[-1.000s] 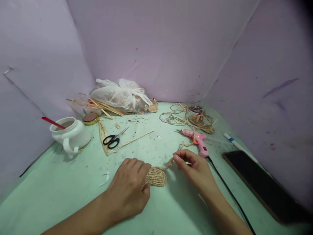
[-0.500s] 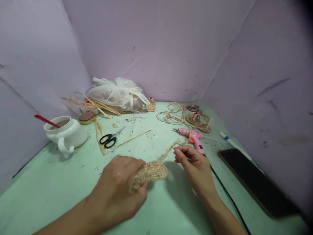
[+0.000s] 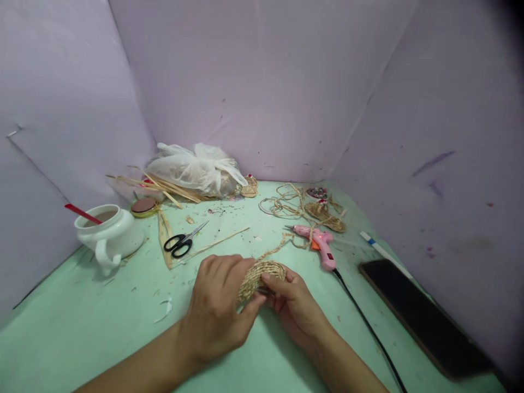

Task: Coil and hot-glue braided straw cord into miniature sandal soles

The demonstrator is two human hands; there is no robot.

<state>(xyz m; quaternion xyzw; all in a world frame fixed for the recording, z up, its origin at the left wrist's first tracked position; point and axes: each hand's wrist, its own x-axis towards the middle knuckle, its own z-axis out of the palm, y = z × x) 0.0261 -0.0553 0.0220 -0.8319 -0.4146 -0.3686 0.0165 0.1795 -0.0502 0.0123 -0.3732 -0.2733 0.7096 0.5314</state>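
Note:
A woven piece of coiled straw braid (image 3: 265,271), oval in outline, is held between both hands above the green table. My left hand (image 3: 223,305) closes on its left side, fingers over the back and thumb beneath. On the right end, my right hand (image 3: 292,305) pinches it with the thumb on the front. From its top a loose braided cord (image 3: 275,248) runs back toward a pink glue gun (image 3: 317,240), which lies on the table with its nozzle pointing left. Part of the piece is hidden by my fingers.
Black-handled scissors (image 3: 180,244) lie left of centre beside straw strips. A white pot (image 3: 112,232) with a red stick stands farther left. At the back are a white plastic bag (image 3: 196,169), tangled cord (image 3: 286,202) and a straw slipper (image 3: 325,216). A phone (image 3: 421,316) lies right.
My right hand has moved left and taken hold of the woven piece's right end. The piece has turned in my left hand. The view has shifted slightly.

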